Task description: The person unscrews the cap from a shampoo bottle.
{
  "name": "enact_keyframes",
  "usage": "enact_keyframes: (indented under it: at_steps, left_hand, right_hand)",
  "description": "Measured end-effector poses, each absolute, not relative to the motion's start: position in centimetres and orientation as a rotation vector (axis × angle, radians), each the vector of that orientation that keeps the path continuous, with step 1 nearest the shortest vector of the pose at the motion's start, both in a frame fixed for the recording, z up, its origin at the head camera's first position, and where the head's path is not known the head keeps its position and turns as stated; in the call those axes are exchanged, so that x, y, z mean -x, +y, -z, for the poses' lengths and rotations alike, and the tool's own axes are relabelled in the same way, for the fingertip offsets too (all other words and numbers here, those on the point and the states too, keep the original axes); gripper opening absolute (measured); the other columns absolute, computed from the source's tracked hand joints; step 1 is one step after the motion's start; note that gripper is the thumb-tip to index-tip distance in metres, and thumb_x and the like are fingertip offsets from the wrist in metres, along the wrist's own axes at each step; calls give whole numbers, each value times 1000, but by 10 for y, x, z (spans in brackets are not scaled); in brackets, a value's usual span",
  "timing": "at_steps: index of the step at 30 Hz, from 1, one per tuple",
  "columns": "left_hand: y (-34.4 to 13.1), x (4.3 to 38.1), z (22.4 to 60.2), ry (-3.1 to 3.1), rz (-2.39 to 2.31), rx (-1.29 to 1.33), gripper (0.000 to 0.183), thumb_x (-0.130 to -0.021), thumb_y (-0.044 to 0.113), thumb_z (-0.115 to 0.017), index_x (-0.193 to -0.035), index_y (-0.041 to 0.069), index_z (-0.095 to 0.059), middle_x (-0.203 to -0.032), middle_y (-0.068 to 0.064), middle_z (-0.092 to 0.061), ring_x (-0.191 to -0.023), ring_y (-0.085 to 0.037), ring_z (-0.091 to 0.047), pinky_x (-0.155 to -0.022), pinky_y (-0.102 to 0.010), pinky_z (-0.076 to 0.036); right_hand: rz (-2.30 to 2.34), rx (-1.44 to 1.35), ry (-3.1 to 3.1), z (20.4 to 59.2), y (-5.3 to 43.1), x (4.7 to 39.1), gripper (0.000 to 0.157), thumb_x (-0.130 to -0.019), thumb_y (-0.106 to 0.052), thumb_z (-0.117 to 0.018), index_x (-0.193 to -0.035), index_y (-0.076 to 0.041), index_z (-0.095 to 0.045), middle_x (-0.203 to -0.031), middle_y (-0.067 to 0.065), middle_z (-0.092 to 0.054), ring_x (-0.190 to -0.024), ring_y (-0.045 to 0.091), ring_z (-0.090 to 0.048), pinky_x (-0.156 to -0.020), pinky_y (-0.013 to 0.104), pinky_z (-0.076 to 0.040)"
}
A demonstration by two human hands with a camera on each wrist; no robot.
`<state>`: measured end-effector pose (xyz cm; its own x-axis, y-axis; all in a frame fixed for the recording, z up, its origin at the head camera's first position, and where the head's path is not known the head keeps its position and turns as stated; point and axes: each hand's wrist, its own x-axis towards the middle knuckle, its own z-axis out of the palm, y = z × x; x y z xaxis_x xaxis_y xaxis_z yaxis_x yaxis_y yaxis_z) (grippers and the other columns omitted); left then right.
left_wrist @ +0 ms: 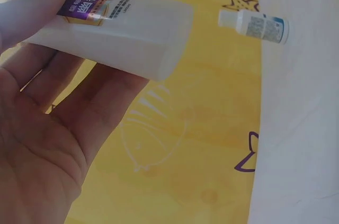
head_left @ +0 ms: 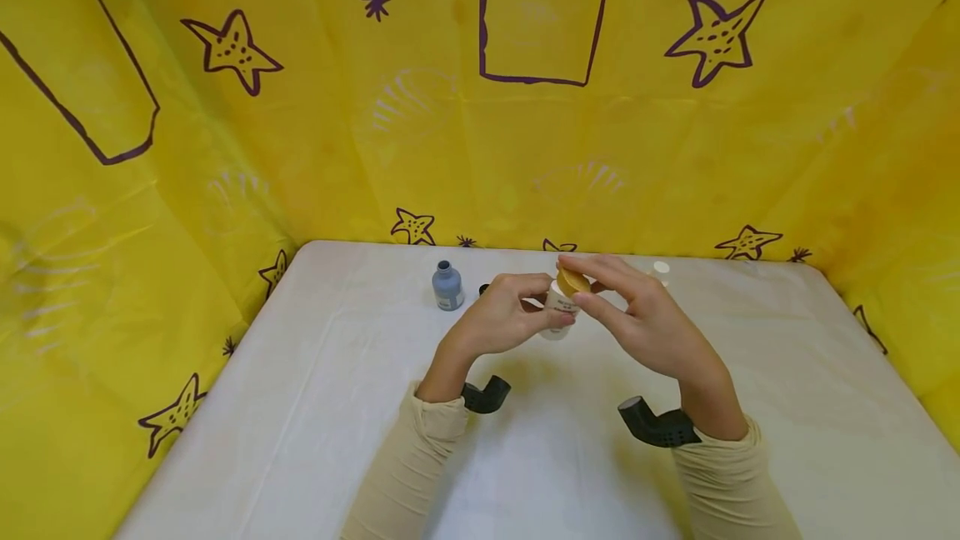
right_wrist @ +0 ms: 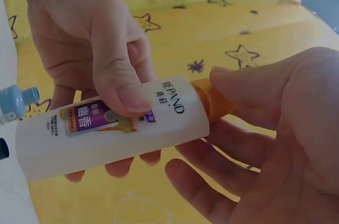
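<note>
Over the middle of the table, my left hand (head_left: 502, 315) holds a white bottle (head_left: 561, 301), thumb on its front and fingers behind. The right wrist view shows the bottle (right_wrist: 111, 139) lengthwise, with REPAND lettering and a purple label. My right hand (head_left: 637, 315) grips its orange cap (head_left: 573, 280) between thumb and fingers. That cap (right_wrist: 214, 99) sits at the bottle's neck; whether it is loose I cannot tell. In the left wrist view, the bottle's base (left_wrist: 175, 38) points away from my left hand (left_wrist: 42, 123).
A blue bottle (head_left: 447, 286) with no cap stands left of my hands. Beside it, a small black thing (head_left: 483, 288) is mostly hidden by my left hand. A small white bottle (left_wrist: 265, 27) stands at the back right. A yellow patterned cloth (head_left: 450, 132) rises behind the white table (head_left: 315, 407).
</note>
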<state>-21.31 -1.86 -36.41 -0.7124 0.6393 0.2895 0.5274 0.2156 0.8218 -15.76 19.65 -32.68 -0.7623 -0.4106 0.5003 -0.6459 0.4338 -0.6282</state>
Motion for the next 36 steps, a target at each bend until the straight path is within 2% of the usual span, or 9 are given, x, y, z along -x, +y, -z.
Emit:
enact_keyframes:
  at_steps: [7,13,19,25,30,36]
  left_hand:
    - [-23,212,363,2426,-1550,-1064,14,-90,28,-79,-93,18,-70,-91,3,-70,-85,-11,-68,-82,-33,-62]
    - [-23,212,364,2412,-1537,-1096,14,-90,29,-80,-95,18,-72,-91,3,-71,-86,-17,-68,-80,-23,-61]
    - [-21,211,364,2410,-1533,-1110,13,-90,29,-80,-95,18,-73,-90,3,-72,-86,-16,-68,-80,-21,-60]
    - [-19,211,363,2405,-1533,-1112,13,-90,27,-79,-96,17,-72,-92,2,-71,-88,-16,-67,-78,-21,-61]
    - [-20,210,362,2411,-1513,-1079,14,-91,28,-79,-97,17,-72,-91,3,-71,-86,-14,-67,-79,-22,-60]
    - [-20,210,362,2415,-1490,-1061,16,-91,26,-79,-102,15,-73,-96,1,-74,-87,-13,-69,-78,-22,-60]
  right_hand:
    - [-1241,-791,-2373,328,191,160,48,-92,-6,-75,-138,-15,-63,-132,3,-65,-119,12,-60,-92,16,-52]
    - [-1224,-664,-2370,333,186,162,38,-89,-10,-78,-126,-13,-70,-117,4,-68,-108,12,-61,-87,14,-51]
    - [-1211,-671,-2362,333,185,163,34,-88,-7,-79,-121,-11,-72,-109,4,-69,-99,3,-60,-85,16,-52]
    - [-1199,-710,-2374,332,187,162,35,-90,-5,-75,-125,-11,-71,-109,3,-68,-95,3,-59,-82,15,-52]
    - [-1160,-754,-2394,331,189,161,39,-93,-4,-72,-131,-13,-69,-110,1,-68,-91,5,-58,-75,17,-50]
    - [-1139,-806,-2398,329,191,159,42,-95,-2,-67,-136,-14,-66,-129,4,-70,-103,5,-59,-79,16,-50]
